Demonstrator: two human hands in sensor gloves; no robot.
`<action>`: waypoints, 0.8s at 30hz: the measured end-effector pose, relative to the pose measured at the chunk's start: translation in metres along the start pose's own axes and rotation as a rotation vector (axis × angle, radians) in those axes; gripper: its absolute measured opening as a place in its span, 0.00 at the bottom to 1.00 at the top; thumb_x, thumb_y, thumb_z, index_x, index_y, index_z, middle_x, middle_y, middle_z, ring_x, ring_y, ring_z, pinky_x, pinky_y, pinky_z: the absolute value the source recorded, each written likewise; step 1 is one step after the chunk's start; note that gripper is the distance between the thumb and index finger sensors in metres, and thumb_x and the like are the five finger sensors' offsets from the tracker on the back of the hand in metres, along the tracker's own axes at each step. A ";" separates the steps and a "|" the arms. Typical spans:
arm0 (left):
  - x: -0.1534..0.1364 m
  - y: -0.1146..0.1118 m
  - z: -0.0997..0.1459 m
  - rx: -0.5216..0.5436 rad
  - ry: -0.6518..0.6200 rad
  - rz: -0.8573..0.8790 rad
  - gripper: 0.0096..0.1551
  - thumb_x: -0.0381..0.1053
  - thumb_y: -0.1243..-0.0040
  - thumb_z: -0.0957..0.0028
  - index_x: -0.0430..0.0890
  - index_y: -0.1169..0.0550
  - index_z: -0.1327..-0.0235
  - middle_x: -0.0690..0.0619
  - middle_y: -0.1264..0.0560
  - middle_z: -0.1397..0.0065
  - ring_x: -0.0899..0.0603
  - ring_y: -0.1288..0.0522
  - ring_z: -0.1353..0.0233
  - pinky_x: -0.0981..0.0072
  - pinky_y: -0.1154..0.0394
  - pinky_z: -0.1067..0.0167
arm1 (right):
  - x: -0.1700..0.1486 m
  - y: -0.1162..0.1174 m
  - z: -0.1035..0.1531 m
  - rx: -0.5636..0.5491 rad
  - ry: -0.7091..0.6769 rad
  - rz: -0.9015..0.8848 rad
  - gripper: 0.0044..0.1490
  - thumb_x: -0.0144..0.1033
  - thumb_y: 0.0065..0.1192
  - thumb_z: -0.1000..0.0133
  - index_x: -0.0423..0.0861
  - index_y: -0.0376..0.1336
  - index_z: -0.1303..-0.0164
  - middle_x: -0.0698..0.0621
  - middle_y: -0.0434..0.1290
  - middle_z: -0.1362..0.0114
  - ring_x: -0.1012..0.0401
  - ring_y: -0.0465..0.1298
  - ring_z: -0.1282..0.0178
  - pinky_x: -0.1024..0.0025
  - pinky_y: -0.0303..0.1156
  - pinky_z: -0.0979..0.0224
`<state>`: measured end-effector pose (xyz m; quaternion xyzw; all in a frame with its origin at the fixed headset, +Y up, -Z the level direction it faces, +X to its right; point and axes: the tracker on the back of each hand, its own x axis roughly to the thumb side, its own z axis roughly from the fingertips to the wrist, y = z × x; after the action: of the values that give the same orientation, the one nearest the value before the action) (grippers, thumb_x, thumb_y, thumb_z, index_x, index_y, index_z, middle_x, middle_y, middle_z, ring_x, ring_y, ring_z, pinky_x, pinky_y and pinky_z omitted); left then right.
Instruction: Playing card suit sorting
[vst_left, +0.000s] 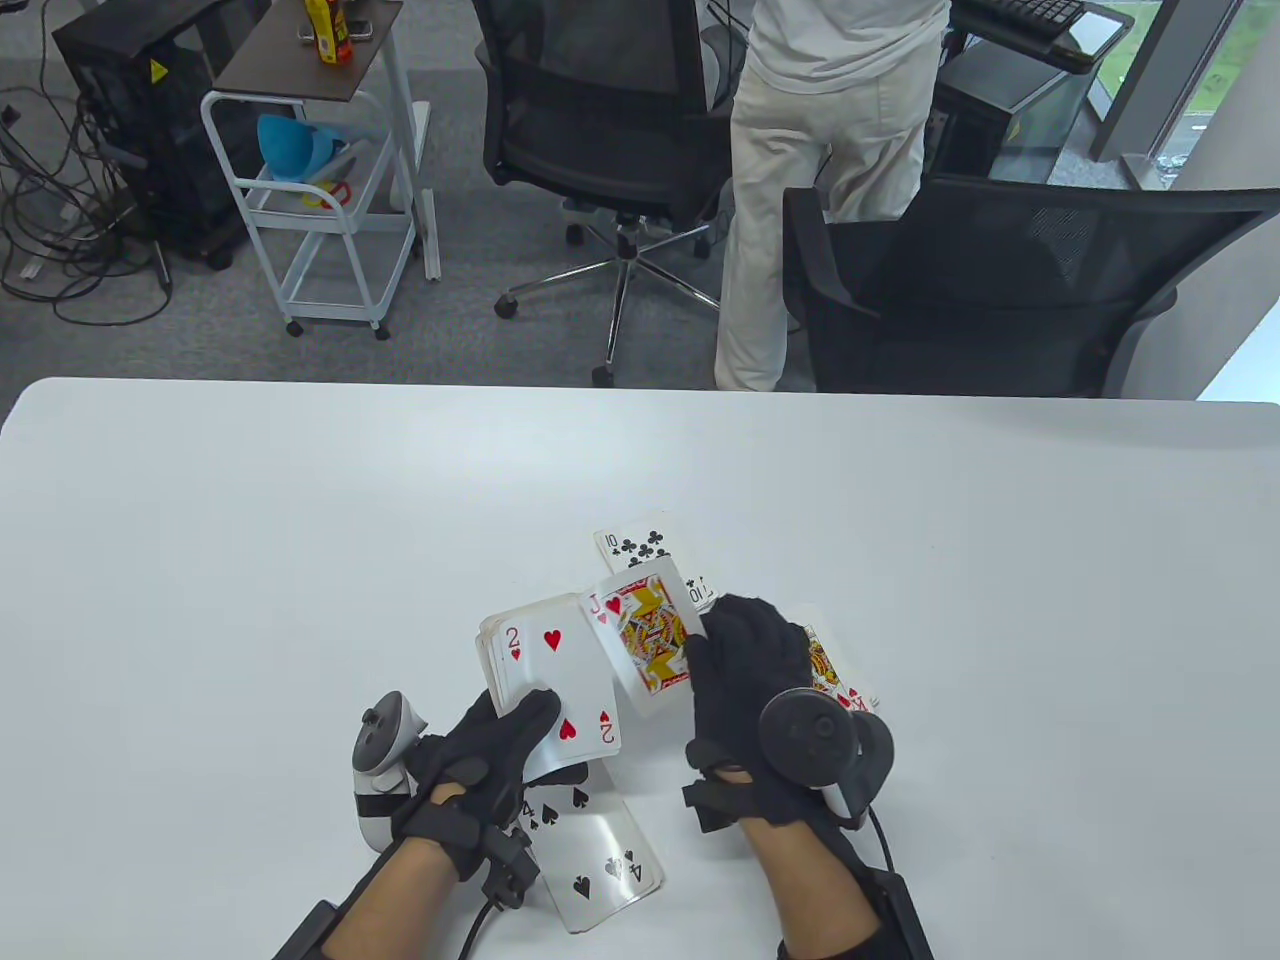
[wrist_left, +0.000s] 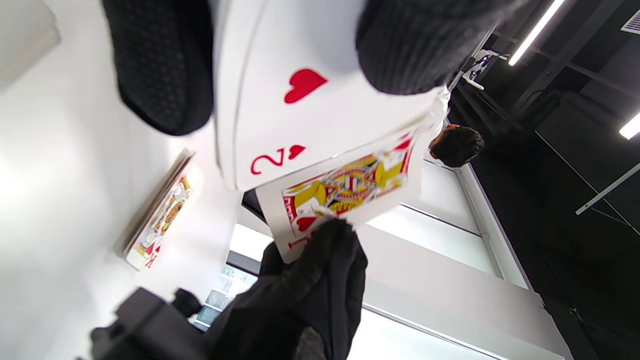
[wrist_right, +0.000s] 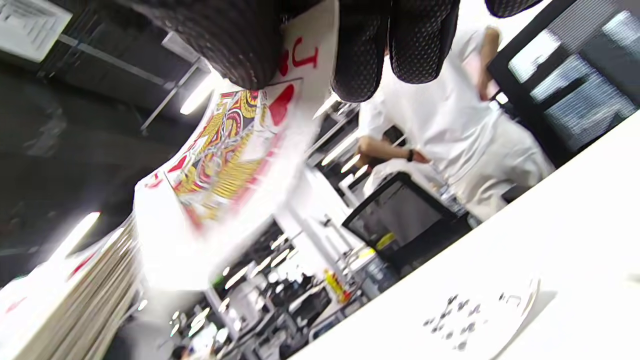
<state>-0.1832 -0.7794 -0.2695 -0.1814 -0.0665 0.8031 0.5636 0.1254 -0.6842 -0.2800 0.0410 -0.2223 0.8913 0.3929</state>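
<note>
Left hand (vst_left: 480, 760), black-gloved, grips a face-up deck of white playing cards (vst_left: 545, 680) above the white desk (vst_left: 250, 560), thumb across its top two of hearts. Right hand (vst_left: 745, 670) pinches the jack of hearts card (vst_left: 645, 640) at the deck's right edge. Lying on the desk: a four of spades (vst_left: 595, 860), a ten of clubs (vst_left: 645, 548), and a red court card (vst_left: 835, 680) beneath the right hand.

Table view looks down; both close wrist views share the jack of hearts (wrist_left: 345, 187).
</note>
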 end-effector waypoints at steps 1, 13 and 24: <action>0.000 0.000 0.000 -0.001 -0.001 0.000 0.35 0.60 0.33 0.40 0.53 0.34 0.24 0.52 0.26 0.25 0.40 0.20 0.31 0.56 0.13 0.46 | -0.007 -0.007 -0.003 -0.026 0.031 -0.008 0.23 0.38 0.62 0.38 0.43 0.67 0.35 0.37 0.63 0.22 0.35 0.57 0.20 0.26 0.47 0.26; -0.004 -0.005 -0.002 -0.014 0.018 -0.012 0.35 0.60 0.34 0.39 0.52 0.34 0.24 0.52 0.26 0.25 0.39 0.20 0.31 0.56 0.13 0.46 | -0.100 -0.031 -0.022 0.316 0.506 0.289 0.23 0.37 0.63 0.36 0.42 0.69 0.33 0.31 0.53 0.17 0.31 0.44 0.18 0.24 0.39 0.27; -0.001 -0.002 0.000 -0.011 0.011 -0.004 0.35 0.60 0.34 0.39 0.52 0.35 0.24 0.52 0.26 0.25 0.39 0.20 0.31 0.56 0.13 0.46 | -0.110 0.007 -0.021 0.373 0.575 0.649 0.31 0.38 0.71 0.38 0.38 0.62 0.30 0.32 0.47 0.15 0.32 0.40 0.17 0.24 0.36 0.28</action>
<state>-0.1807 -0.7800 -0.2685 -0.1886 -0.0683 0.8005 0.5647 0.1985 -0.7549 -0.3284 -0.2095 0.0583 0.9680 0.1254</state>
